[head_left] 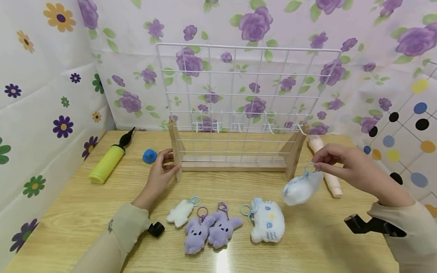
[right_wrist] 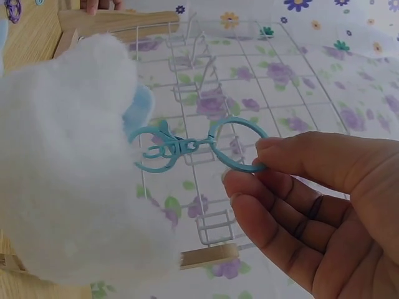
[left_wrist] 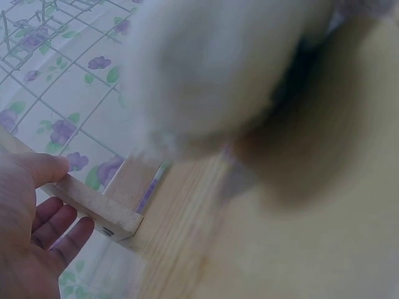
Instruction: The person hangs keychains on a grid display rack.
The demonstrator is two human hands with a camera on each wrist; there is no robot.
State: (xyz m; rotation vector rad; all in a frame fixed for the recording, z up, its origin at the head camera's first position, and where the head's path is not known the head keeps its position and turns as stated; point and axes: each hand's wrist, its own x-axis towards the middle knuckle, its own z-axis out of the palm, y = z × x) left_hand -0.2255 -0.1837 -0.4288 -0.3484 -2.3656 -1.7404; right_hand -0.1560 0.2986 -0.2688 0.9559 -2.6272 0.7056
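My right hand (head_left: 348,168) pinches the light-blue key ring (right_wrist: 218,152) of a white plush keychain (head_left: 300,192) between thumb and fingertips. The plush hangs by its clasp (right_wrist: 182,147) above the table, right of the rack. My left hand (head_left: 158,175) grips the left wooden upright of the wire grid rack (head_left: 233,167), thumb in front and fingers on the outer side. White hooks (head_left: 238,127) line a lower row of the grid, with nothing hanging on them. In the left wrist view, a blurred pale fuzzy shape (left_wrist: 212,68) covers much of the upper middle.
On the table in front lie a white cat-faced plush (head_left: 271,223), two purple plush keychains (head_left: 195,236) and a small white plush (head_left: 179,213). A yellow hand pump (head_left: 107,165) and blue rubber duck (head_left: 149,156) sit left. A pale pink tube (head_left: 332,184) lies right.
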